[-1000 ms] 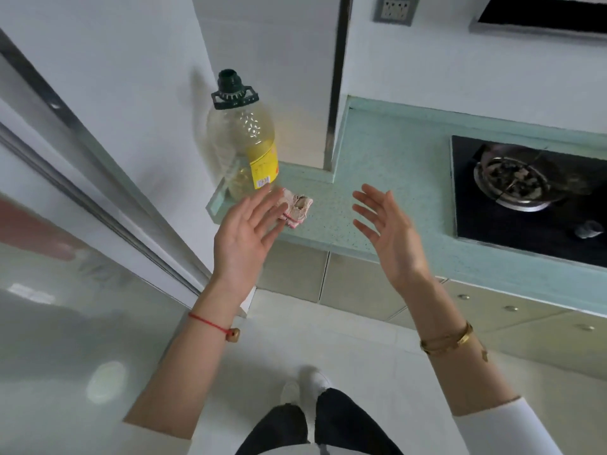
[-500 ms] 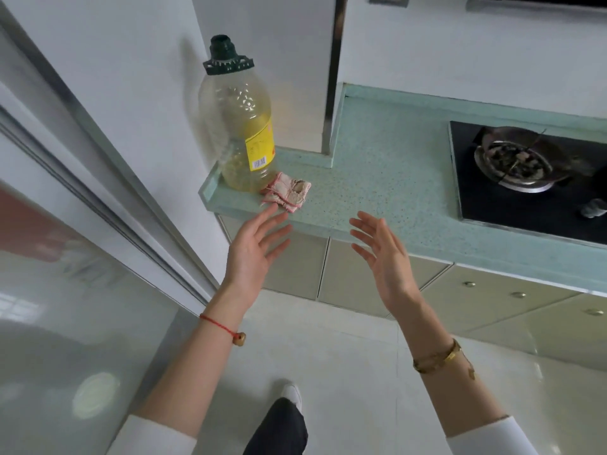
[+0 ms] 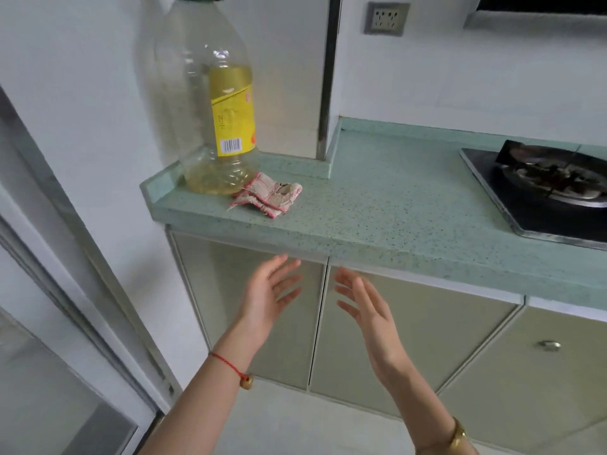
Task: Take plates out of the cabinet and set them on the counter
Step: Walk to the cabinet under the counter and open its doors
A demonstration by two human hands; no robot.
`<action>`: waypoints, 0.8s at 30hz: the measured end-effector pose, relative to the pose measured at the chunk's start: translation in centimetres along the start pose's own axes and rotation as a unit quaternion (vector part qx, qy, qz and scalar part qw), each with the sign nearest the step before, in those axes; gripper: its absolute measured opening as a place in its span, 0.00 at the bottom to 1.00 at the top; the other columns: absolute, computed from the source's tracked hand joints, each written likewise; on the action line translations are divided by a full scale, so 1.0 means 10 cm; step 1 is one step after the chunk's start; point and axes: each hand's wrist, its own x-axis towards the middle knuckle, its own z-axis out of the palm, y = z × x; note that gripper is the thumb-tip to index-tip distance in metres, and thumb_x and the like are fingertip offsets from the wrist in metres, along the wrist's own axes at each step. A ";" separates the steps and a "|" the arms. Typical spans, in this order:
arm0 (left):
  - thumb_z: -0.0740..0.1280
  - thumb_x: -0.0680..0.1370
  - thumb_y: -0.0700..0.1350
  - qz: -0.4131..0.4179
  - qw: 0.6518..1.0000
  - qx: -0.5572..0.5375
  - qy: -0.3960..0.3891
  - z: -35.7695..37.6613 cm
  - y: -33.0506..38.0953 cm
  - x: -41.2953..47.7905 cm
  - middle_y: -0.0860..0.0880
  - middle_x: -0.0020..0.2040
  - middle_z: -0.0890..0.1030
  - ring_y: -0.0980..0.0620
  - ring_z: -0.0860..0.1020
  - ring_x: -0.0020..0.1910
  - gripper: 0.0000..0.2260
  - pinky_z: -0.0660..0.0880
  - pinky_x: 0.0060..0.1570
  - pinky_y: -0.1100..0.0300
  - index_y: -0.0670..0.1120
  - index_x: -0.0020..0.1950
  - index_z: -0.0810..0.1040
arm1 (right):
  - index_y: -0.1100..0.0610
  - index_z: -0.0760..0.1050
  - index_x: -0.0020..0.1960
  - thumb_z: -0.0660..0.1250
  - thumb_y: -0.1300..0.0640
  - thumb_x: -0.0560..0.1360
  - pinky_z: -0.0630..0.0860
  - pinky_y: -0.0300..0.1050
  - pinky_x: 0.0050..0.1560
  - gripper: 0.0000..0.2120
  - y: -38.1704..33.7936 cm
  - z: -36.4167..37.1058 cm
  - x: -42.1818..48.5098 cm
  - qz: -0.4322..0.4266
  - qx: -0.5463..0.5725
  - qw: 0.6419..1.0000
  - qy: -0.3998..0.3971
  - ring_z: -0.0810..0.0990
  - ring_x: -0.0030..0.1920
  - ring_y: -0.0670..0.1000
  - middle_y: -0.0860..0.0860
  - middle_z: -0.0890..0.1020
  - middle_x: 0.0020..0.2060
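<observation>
Glass of a sliding door fills my far left, with white wall beside it. Next along, a bottle with a little yellow oil in the bottom stands upright at the left end of the bench. A rag lies crumpled against the right side of its base.

Below the bench edge is the cabinet. My left hand is in front of the left door, fingers straight and spread, palm turned inward, holding nothing. A red string is tied round that wrist. My right hand is just beside it, in front of the middle door. It is also flat and empty, with its palm facing the left one. The two hands flank the seam where those doors meet, and I cannot tell whether any fingertip touches a door. Further right is a third door with a knob, and above it, on the bench, the hob.

No plate shows anywhere: none on the bench, none in my hands. Every door in view is shut, so the plates, if they are in this cabinet, are hidden behind one of them, and I cannot say which. As I judge it, the task is at its very beginning. A door has to be opened and the plates found, lifted out and set on the stretch of bench between rag and hob.
</observation>
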 end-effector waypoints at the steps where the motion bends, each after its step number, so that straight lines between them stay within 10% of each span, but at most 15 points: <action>1: 0.60 0.81 0.47 0.018 1.000 0.003 -0.005 -0.04 -0.09 0.12 0.42 0.66 0.81 0.44 0.80 0.57 0.19 0.75 0.52 0.52 0.42 0.71 0.73 | 0.45 0.79 0.59 0.55 0.53 0.83 0.74 0.46 0.64 0.14 0.17 -0.01 0.06 -0.018 -0.012 1.000 -0.007 0.81 0.58 0.41 0.41 0.84 0.56; 19: 0.56 0.79 0.27 0.116 0.980 -0.055 -0.149 -0.14 -0.44 0.36 0.40 0.70 0.75 0.46 0.77 0.65 0.29 0.74 0.66 0.50 0.39 0.80 0.57 | 0.45 0.70 0.69 0.56 0.51 0.83 0.67 0.54 0.73 0.16 0.85 -0.09 0.45 -0.175 -0.099 0.979 -0.021 0.72 0.69 0.44 0.42 0.76 0.66; 24: 0.54 0.78 0.25 0.124 0.978 -0.054 -0.156 -0.39 -0.52 0.13 0.43 0.67 0.77 0.48 0.78 0.62 0.29 0.75 0.61 0.54 0.40 0.79 0.59 | 0.48 0.61 0.76 0.55 0.51 0.83 0.63 0.38 0.73 0.22 0.81 0.07 0.34 -0.190 -0.119 0.972 -0.073 0.68 0.71 0.40 0.43 0.70 0.71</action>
